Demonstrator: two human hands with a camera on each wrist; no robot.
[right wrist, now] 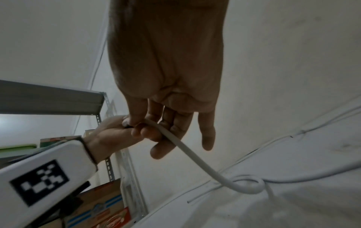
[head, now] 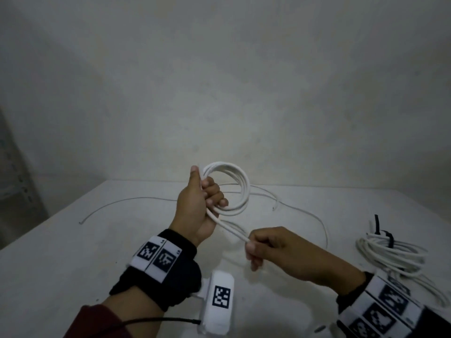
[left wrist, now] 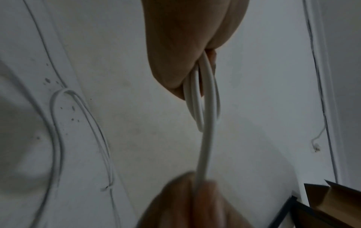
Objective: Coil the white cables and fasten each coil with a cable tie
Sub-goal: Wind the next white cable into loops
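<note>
Both hands are busy with one white cable: the left hand (head: 197,206) is curled round a coil (head: 231,189) of several loops held up above the bench (head: 73,252), while the right hand (head: 273,250) pinches the loose run of that cable (head: 234,230) just below the coil. At the right of the bench lies a finished bundle (head: 393,252) already cinched with a black tie (head: 388,237), so one cable looks done. By my reading the held coil needs its last length wound and a tie, and thinner wires (head: 127,201) lie uncoiled behind.
</note>
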